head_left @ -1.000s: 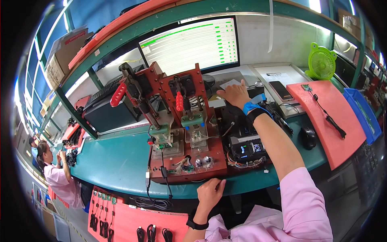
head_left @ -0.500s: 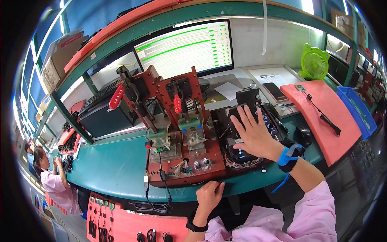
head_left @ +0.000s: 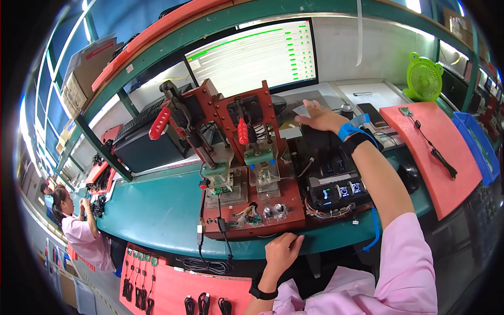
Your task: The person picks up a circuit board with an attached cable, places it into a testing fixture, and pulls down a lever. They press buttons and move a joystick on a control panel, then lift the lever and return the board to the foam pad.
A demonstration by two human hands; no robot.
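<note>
My right hand (head_left: 321, 117) reaches over the black control box (head_left: 336, 191) with its lit dials, towards the back of the desk. Its fingers are apart, close to a paper sheet (head_left: 303, 109), and I cannot tell if they touch it. At the table's front edge my left hand (head_left: 283, 253) rests closed, with nothing showing in it. Left of the box stands a red test fixture (head_left: 257, 215) with two toggle clamps. Under its left clamp (head_left: 178, 118) sits a green circuit board (head_left: 227, 184) with a black cable (head_left: 221, 224) running down from it.
Behind the fixture stands a lit monitor (head_left: 257, 58). A pink foam mat (head_left: 436, 157) with a cabled board, a phone (head_left: 373, 115), a green fan (head_left: 424, 77) and a blue bin (head_left: 475, 147) are on the right. Cabled boards lie on a lower mat (head_left: 184, 286). A co-worker (head_left: 79, 228) sits far left.
My right hand has moved from above the control box to the back, uncovering its dials. My left hand stays closed at the edge. The monitor shows fewer green bars. The view has shifted slightly.
</note>
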